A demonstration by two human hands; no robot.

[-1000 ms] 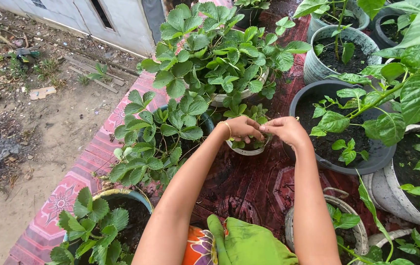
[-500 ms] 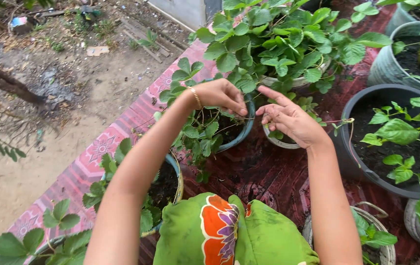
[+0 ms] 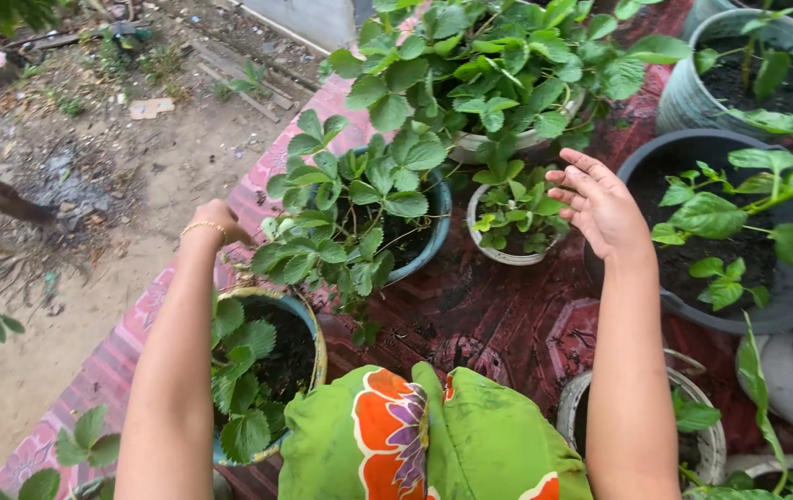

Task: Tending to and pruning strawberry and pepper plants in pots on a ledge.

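Note:
My left hand (image 3: pixel 218 220), a gold bracelet on its wrist, is out at the left edge of the strawberry plant (image 3: pixel 350 213) in the teal pot (image 3: pixel 439 211). Leaves hide its fingers. My right hand (image 3: pixel 600 206) is raised with fingers spread and holds nothing. It hovers between a small white pot (image 3: pixel 486 246) with a young strawberry plant (image 3: pixel 512 208) and a big dark pot (image 3: pixel 781 298) of soil with a leafy seedling (image 3: pixel 711 215).
A large strawberry bush (image 3: pixel 489 65) fills the back. A yellow-rimmed pot (image 3: pixel 315 341) stands near my left arm, a white pot (image 3: pixel 704 433) by my right. A grey ribbed pot (image 3: pixel 693 104) is far right. Everything stands on a red patterned mat (image 3: pixel 498 315); bare dirt (image 3: pixel 63 241) lies left. Green flowered cloth (image 3: pixel 415 444) covers my lap.
Both hands left the middle. My left hand swung out to the left past the teal pot. My right hand lifted to the right and spread open; the thin runner it touched is gone from view.

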